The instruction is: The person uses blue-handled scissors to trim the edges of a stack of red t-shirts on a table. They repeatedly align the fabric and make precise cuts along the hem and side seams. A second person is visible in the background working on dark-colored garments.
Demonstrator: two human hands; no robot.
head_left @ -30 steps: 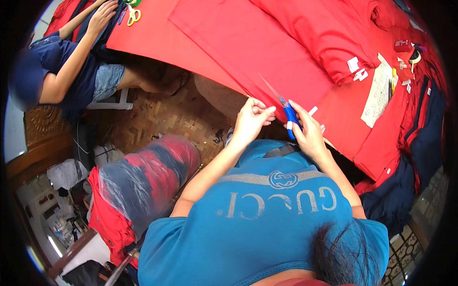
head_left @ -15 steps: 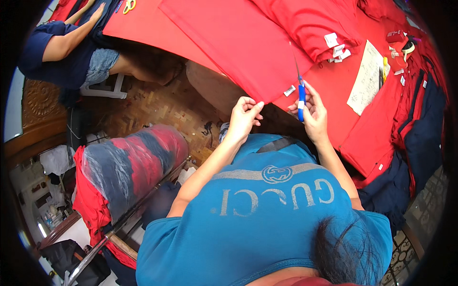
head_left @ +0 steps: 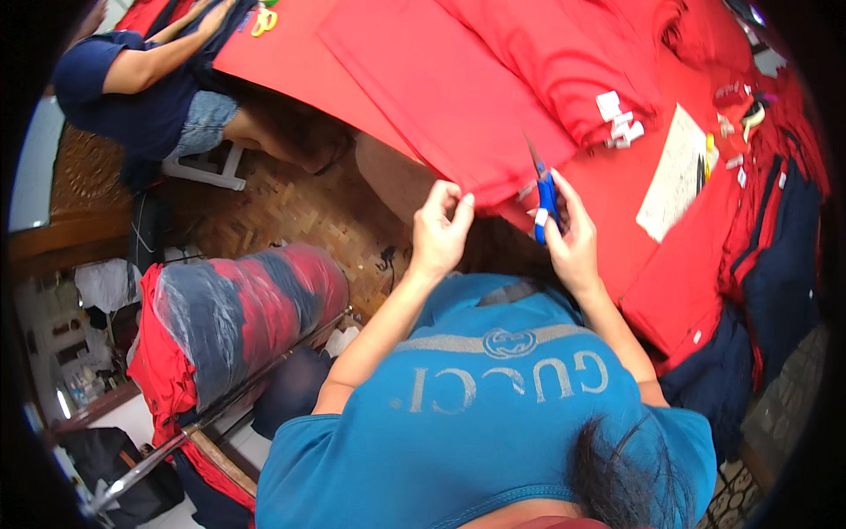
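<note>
My left hand (head_left: 443,227) has its fingers pinched on the near edge of a red garment (head_left: 458,123), which lies flat across the table. In my right hand (head_left: 573,236) is a pair of scissors (head_left: 547,196) with blue handles, its blades pointing away over the red cloth. A small white label by the garment's edge is mostly hidden beside the scissors. Just beyond, a pile of folded red garments (head_left: 564,62) shows several white tags (head_left: 619,122) at its corner.
To the right lie a handwritten sheet (head_left: 671,176) and stacked red and navy garments (head_left: 780,273). Yellow-handled scissors (head_left: 263,22) rest near a co-worker (head_left: 132,97) at the far left. A plastic-wrapped bundle (head_left: 256,309) stands at the lower left beside a metal rail (head_left: 167,450).
My right hand has drawn slightly nearer with the scissors, which now tilt leftward. The garment's near edge is bunched, and its label is mostly covered. The whole view has shifted a little.
</note>
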